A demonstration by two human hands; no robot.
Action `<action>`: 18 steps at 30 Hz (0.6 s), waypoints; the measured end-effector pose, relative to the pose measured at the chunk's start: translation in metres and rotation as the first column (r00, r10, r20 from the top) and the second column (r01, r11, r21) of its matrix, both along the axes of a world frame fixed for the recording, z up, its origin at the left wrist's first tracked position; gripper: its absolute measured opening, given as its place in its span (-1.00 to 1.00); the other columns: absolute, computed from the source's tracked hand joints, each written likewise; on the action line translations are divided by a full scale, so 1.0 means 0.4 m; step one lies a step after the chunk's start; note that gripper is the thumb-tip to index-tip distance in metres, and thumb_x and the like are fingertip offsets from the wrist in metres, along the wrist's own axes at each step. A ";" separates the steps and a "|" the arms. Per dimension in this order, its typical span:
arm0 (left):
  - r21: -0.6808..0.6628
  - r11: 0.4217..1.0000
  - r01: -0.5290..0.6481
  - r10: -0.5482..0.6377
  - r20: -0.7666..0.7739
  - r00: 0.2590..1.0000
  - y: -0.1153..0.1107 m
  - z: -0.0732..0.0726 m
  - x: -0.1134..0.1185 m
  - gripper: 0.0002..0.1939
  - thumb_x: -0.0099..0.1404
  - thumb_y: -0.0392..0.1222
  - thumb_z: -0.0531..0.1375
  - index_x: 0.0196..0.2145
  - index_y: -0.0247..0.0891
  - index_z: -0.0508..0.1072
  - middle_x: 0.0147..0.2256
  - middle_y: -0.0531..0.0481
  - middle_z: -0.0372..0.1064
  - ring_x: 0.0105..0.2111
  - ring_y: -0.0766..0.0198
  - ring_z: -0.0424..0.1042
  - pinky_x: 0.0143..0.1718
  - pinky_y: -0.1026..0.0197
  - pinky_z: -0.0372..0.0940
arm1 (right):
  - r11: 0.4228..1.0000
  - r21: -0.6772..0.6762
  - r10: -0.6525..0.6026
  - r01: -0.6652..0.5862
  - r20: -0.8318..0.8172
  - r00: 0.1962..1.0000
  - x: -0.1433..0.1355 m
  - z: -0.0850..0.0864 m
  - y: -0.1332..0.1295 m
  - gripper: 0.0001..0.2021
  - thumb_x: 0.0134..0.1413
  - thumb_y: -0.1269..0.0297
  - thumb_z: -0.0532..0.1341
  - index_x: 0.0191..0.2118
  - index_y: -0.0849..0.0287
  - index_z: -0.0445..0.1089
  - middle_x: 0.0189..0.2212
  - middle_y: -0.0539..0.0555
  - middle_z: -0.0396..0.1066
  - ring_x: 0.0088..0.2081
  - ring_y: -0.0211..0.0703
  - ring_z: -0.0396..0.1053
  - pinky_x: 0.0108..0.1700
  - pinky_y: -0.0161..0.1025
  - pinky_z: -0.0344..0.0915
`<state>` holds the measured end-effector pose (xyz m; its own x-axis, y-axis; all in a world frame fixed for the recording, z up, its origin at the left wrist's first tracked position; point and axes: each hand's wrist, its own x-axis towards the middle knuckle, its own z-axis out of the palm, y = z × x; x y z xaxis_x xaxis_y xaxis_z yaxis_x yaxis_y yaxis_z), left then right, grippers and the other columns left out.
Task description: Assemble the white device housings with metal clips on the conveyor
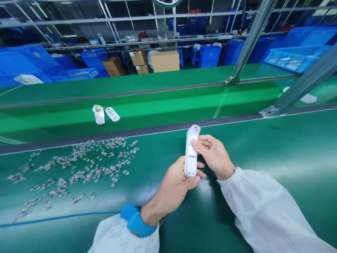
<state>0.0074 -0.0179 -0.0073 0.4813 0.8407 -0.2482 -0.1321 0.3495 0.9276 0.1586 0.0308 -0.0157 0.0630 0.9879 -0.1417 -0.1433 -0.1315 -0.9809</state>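
Observation:
A long white plastic housing [191,151] is held upright above the green bench, with an open recess in its lower part. My left hand [177,184] wraps round its lower end, thumb across the bottom and fingertips showing on the right. My right hand [214,154] grips the upper right side, thumb on the front face and fingers curled behind the edge. A blue band [138,219] with a blue cable circles my left wrist. Many small metal pieces [97,172] lie scattered on the bench to the left.
Beyond the bench's dark edge, a white housing [99,115] and a white part [112,114] lie on the green belt [158,109]. Slanted metal posts [302,82] rise at the right. A blue basket [295,58] and cardboard box [165,61] are further back.

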 end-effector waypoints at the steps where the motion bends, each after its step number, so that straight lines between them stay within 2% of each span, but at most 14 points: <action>1: 0.009 1.000 -0.014 0.015 -0.030 0.999 -0.001 -0.005 0.004 -0.64 0.20 -0.18 0.30 -0.05 -0.24 0.37 -0.10 -0.16 0.46 -0.14 0.16 0.49 -0.19 0.17 0.35 | 1.000 0.014 -0.001 0.001 0.008 1.000 -0.004 -0.003 -0.003 -0.61 -0.08 0.03 0.41 -0.22 0.19 0.40 -0.33 0.13 0.50 -0.30 -0.10 0.46 -0.24 -0.14 0.37; 3: 0.081 0.996 -0.049 0.064 -0.195 0.979 0.000 -0.020 0.006 -0.75 0.25 -0.15 0.26 -0.13 -0.25 0.39 -0.23 -0.11 0.51 -0.28 0.18 0.53 -0.29 0.19 0.36 | 0.999 0.053 0.004 -0.007 0.070 0.998 -0.014 -0.006 -0.014 -0.59 -0.08 0.03 0.40 -0.17 0.17 0.40 -0.23 0.16 0.50 -0.26 -0.07 0.47 -0.23 -0.13 0.38; 4: 0.164 0.984 -0.065 0.117 -0.325 0.939 0.001 -0.029 0.005 -0.81 0.28 -0.12 0.23 -0.19 -0.25 0.40 -0.34 -0.06 0.51 -0.39 0.21 0.52 -0.36 0.21 0.33 | 0.998 0.067 0.012 -0.020 0.128 0.992 -0.018 -0.007 -0.021 -0.59 -0.09 0.03 0.41 -0.17 0.15 0.40 -0.20 0.15 0.50 -0.26 -0.07 0.46 -0.23 -0.13 0.38; 5: 0.276 0.959 -0.067 0.192 -0.457 0.868 0.003 -0.038 0.003 -0.83 0.31 -0.09 0.19 -0.26 -0.24 0.41 -0.43 -0.02 0.49 -0.47 0.24 0.48 -0.42 0.22 0.30 | 0.997 0.065 0.031 -0.045 0.196 0.980 -0.021 -0.007 -0.025 -0.60 -0.10 0.04 0.41 -0.18 0.14 0.41 -0.20 0.14 0.50 -0.27 -0.07 0.46 -0.25 -0.13 0.38; 7: 0.503 0.864 -0.019 0.373 -0.614 0.696 0.006 -0.055 -0.005 -0.79 0.35 -0.04 0.14 -0.33 -0.21 0.43 -0.49 0.01 0.47 -0.53 0.26 0.43 -0.45 0.22 0.25 | 0.993 0.015 0.110 -0.120 0.315 0.943 -0.020 -0.008 -0.024 -0.68 -0.08 0.07 0.39 -0.25 0.14 0.41 -0.30 0.11 0.50 -0.35 -0.09 0.45 -0.32 -0.15 0.36; 9: 0.640 0.769 0.017 0.498 -0.614 0.612 0.008 -0.066 -0.013 -0.82 0.37 -0.06 0.13 -0.26 -0.17 0.46 -0.38 0.01 0.52 -0.44 0.25 0.47 -0.38 0.22 0.27 | 0.983 -0.034 0.180 -0.183 0.429 0.885 -0.008 -0.007 0.005 -0.82 0.00 0.18 0.32 -0.31 0.14 0.40 -0.43 0.06 0.49 -0.43 -0.10 0.44 -0.37 -0.17 0.34; 10: 0.673 0.739 0.009 0.532 -0.593 0.605 0.009 -0.070 -0.017 -0.84 0.38 -0.09 0.12 -0.19 -0.14 0.46 -0.31 0.01 0.53 -0.38 0.24 0.49 -0.34 0.22 0.29 | 0.981 -0.035 0.182 -0.190 0.495 0.850 0.001 -0.004 0.032 -0.89 0.01 0.25 0.28 -0.31 0.13 0.40 -0.47 0.05 0.49 -0.44 -0.09 0.44 -0.36 -0.16 0.34; 12: 0.706 0.708 -0.031 0.578 -0.553 0.600 0.012 -0.074 -0.025 -0.82 0.40 -0.13 0.09 -0.09 -0.11 0.43 -0.21 0.01 0.53 -0.30 0.24 0.51 -0.31 0.23 0.31 | 0.989 0.018 0.099 -0.144 0.642 0.760 0.023 0.005 0.109 -0.91 0.01 0.34 0.24 -0.30 0.13 0.41 -0.46 0.07 0.49 -0.37 -0.03 0.46 -0.25 -0.12 0.33; 16: 0.725 0.688 -0.044 0.598 -0.531 0.601 0.022 -0.081 -0.037 -0.78 0.40 -0.15 0.08 -0.03 -0.13 0.40 -0.13 -0.04 0.51 -0.21 0.19 0.51 -0.28 0.20 0.37 | 0.991 0.137 -0.114 0.009 0.790 0.603 0.064 0.020 0.301 -0.73 0.05 0.41 0.18 -0.08 0.21 0.36 -0.14 0.28 0.47 -0.03 0.15 0.38 0.03 0.01 0.21; 18: 0.743 0.668 -0.037 0.611 -0.520 0.597 0.027 -0.084 -0.039 -0.78 0.40 -0.17 0.08 -0.03 -0.14 0.40 -0.10 -0.06 0.50 -0.15 0.15 0.50 -0.21 0.15 0.39 | 0.985 0.163 -0.165 0.051 0.831 0.531 0.079 0.016 0.369 -0.69 0.05 0.48 0.15 -0.04 0.26 0.34 -0.07 0.36 0.43 0.01 0.18 0.34 0.07 0.04 0.18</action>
<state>-0.0084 -0.0073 -0.0410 0.0579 0.9612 0.2698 0.6514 -0.2412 0.7194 0.1904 0.1785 -0.0092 0.2041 0.9692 0.1379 0.7466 -0.0630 -0.6623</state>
